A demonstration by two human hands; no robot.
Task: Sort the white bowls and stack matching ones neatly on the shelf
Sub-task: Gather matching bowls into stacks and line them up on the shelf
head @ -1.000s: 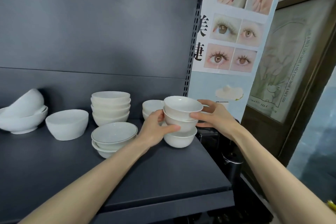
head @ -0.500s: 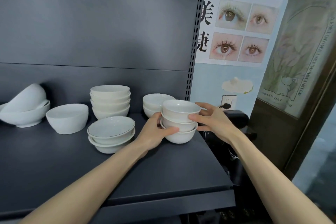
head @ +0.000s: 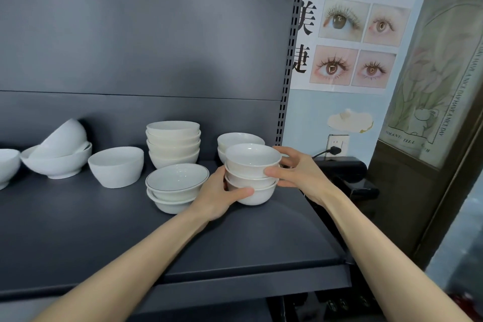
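A: Head view: has the stack of 3 small bowls [head: 251, 174] moved?

B: Barely; it now seems set on the shelf [head: 235, 243] at 3 o'clock. The left hand [head: 218, 195] and right hand [head: 298, 168] still clasp it.

A: Release likely comes next.

three-bowl stack [head: 251, 174] now sits on the shelf [head: 130, 230] near its right edge, lower than a second ago | left hand [head: 218, 195] thumb slides under the bottom bowl | right hand [head: 295, 171] moves from the stack's back to its right side
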